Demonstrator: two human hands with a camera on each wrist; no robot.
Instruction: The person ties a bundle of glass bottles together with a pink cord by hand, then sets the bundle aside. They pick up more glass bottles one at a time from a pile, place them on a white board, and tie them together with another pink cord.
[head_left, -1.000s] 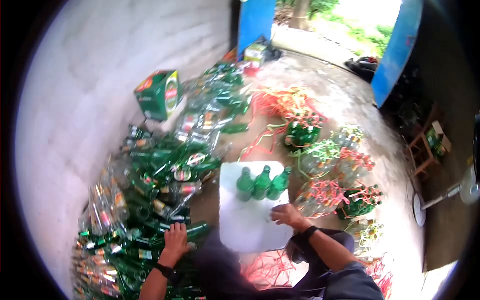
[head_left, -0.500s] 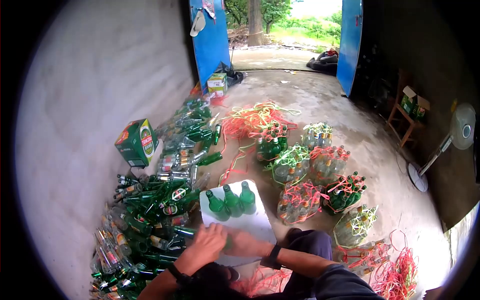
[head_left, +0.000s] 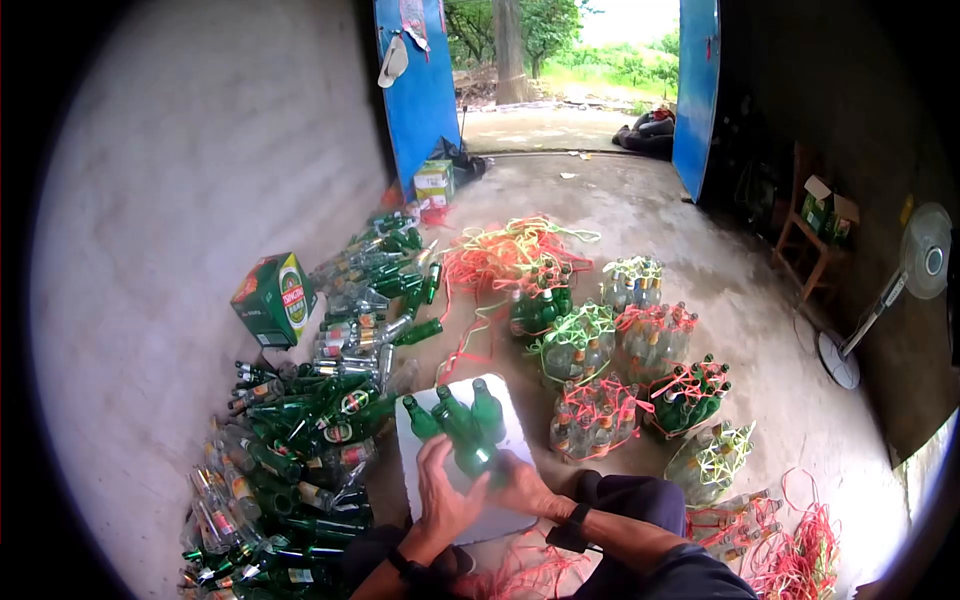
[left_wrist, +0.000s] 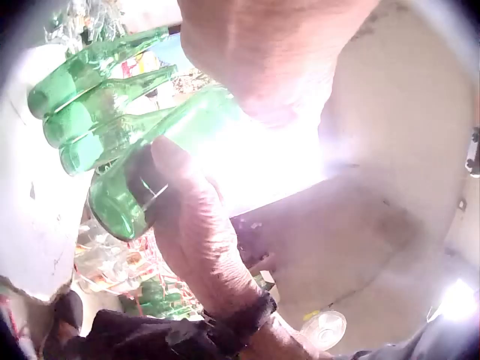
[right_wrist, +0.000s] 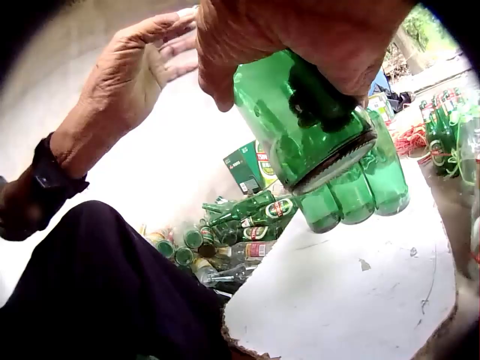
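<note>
A green glass bottle (right_wrist: 292,135) is held tilted in my right hand (head_left: 525,487), base toward my body, over the white board (head_left: 505,515). The right thumb lies along its side in the left wrist view; its upper part is hidden behind the hand in the right wrist view. My left hand (head_left: 447,495) is close beside the bottle, its fingers fairly straight in the right wrist view. Three green bottles stand in a row on the board's far part: a left one (head_left: 420,415), a middle one (head_left: 450,402) and a right one (head_left: 488,410).
To the left lies a long heap of loose bottles (head_left: 290,430). A green carton (head_left: 272,300) stands by the wall. Tied bottle bundles (head_left: 598,420) fill the right side, with red and green straps (head_left: 510,255) beyond. Farther right are a fan (head_left: 880,300) and a chair (head_left: 800,245).
My left hand moved from the heap to the board, meeting the right hand there. The bottle between them came up and now sits in the right hand. The head view tilted up.
</note>
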